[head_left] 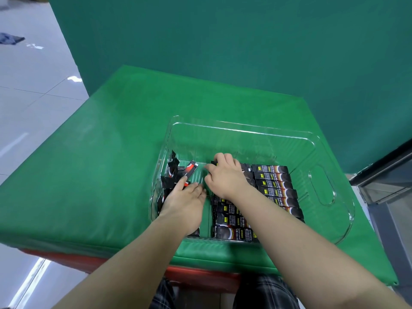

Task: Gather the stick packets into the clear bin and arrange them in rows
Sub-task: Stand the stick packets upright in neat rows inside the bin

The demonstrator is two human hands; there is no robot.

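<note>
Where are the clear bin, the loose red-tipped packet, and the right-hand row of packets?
clear bin (322, 185): head view, right wall by the handle cutout.
red-tipped packet (191, 169): head view, its middle, left side of bin.
right row of packets (275, 182): head view, middle of an upper packet.

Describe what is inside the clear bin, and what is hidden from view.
The clear bin holds dark stick packets: tidy rows at right, a loose jumble at left. Both hands cover the packets beneath them.
</note>
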